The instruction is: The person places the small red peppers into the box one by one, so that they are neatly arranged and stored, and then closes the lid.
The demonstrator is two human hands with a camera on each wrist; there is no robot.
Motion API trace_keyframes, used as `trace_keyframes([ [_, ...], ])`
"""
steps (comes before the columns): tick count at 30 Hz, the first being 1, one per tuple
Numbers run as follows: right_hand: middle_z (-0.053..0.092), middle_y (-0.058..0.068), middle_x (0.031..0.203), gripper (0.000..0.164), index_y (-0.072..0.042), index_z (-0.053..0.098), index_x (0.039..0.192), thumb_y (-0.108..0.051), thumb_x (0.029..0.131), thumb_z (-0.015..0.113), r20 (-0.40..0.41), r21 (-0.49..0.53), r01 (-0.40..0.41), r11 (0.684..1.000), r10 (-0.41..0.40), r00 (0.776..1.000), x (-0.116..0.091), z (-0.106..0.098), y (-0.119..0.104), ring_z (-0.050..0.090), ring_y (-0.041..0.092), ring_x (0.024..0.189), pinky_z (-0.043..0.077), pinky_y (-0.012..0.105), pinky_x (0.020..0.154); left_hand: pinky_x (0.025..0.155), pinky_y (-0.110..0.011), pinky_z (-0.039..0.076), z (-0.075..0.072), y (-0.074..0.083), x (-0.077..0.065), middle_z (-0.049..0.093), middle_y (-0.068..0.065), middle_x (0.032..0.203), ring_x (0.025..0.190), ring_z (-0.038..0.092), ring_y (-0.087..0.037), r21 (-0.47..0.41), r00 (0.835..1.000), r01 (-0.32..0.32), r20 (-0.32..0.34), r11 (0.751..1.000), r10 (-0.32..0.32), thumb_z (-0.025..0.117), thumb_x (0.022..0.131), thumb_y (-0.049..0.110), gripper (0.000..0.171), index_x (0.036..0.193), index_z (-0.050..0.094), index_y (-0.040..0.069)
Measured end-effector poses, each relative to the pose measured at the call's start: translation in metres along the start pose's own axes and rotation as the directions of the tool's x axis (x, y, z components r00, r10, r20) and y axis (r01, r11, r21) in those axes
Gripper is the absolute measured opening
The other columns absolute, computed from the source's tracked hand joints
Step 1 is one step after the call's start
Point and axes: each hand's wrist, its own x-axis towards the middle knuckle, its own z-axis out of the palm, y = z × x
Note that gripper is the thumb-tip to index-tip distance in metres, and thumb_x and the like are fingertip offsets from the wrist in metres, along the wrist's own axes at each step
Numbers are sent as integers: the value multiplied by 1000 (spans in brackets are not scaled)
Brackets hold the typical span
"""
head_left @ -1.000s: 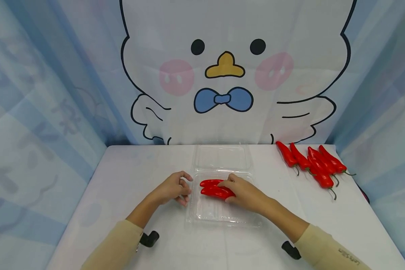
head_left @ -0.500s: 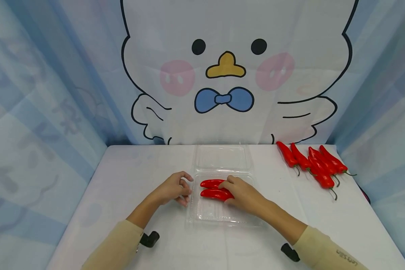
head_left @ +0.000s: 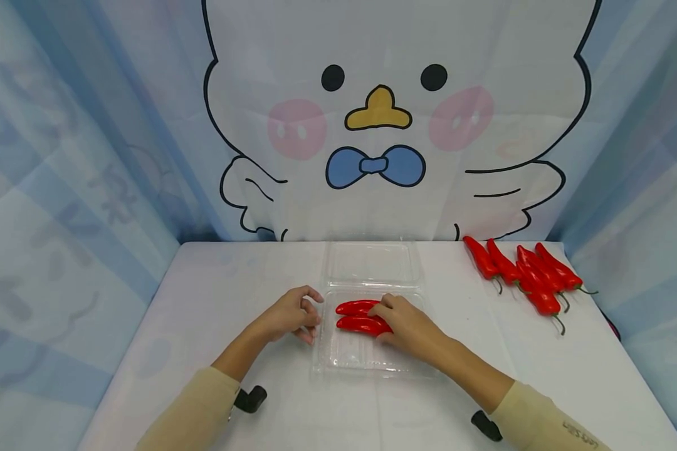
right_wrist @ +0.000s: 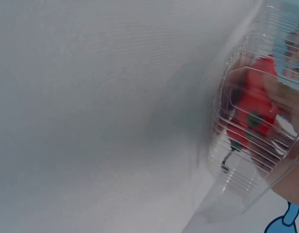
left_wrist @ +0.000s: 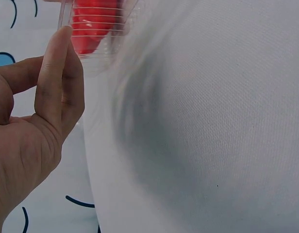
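Note:
A clear plastic clamshell box (head_left: 350, 358) lies with its lid folded back on the white table. Two red chili peppers lie side by side in its tray: the far pepper (head_left: 354, 307) and the near pepper (head_left: 361, 324). Over their right ends, my right hand (head_left: 409, 326) grips the near pepper. Through the box wall, the right wrist view shows fingers around a red pepper (right_wrist: 256, 104) with a green stem. At the box's left edge is my left hand (head_left: 290, 313), fingers loosely bent. A fingertip touches the box wall in the left wrist view.
Several more red chili peppers (head_left: 533, 275) lie in a loose group at the table's back right corner. A cartoon-printed curtain (head_left: 372, 213) hangs right behind the table, and blue curtains flank both sides. Dark wrist mounts (head_left: 251, 399) show at the sleeves.
The near pepper and my right hand have shifted slightly toward the front, widening the gap between the two peppers. My left hand has stayed at the box edge.

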Motion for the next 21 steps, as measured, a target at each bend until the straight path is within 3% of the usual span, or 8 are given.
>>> trace_keyframes([
  [9, 64, 2, 106, 44, -14, 68, 112, -18, 77, 93, -36, -6, -26, 1000, 25, 999, -3, 2, -1, 59, 18, 99, 62, 30, 82, 58, -36, 65, 1, 2, -3, 62, -13, 90, 62, 67, -19, 5, 1000, -2, -7, 1000, 2, 66, 93, -7, 44, 134, 49, -4],
  [21, 64, 3, 107, 46, -13, 68, 112, -20, 75, 94, -35, -28, -41, 999, 40, 999, -3, 3, -1, 60, 18, 100, 63, 31, 83, 58, -36, 65, 0, 1, -1, 61, -13, 89, 63, 67, -19, 6, 1000, 4, -9, 1000, -4, 66, 93, -7, 44, 134, 49, -3],
])
